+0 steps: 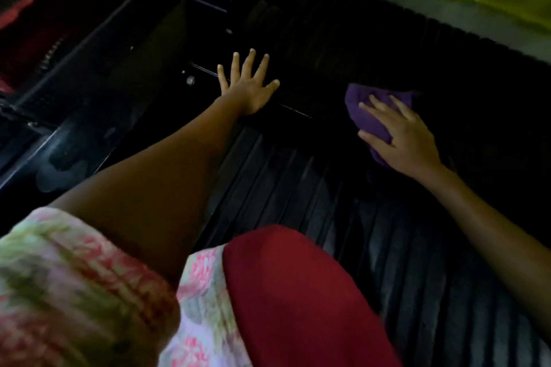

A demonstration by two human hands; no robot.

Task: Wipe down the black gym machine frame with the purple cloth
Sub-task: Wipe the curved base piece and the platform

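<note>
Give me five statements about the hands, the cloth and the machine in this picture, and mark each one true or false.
1. The right hand lies on top of the purple cloth. True.
2. The left hand holds a spray bottle. False: it holds nothing; its fingers are spread flat against the black gym machine frame.
3. Both hands are on the cloth. False: only the right hand touches it; the left hand is apart from it, further left.
4. The ribbed floor mat below the arms is dark. True.
5. The cloth is folded neatly and hung over a bar. False: it is bunched up under the right hand, against a dark surface.
</note>
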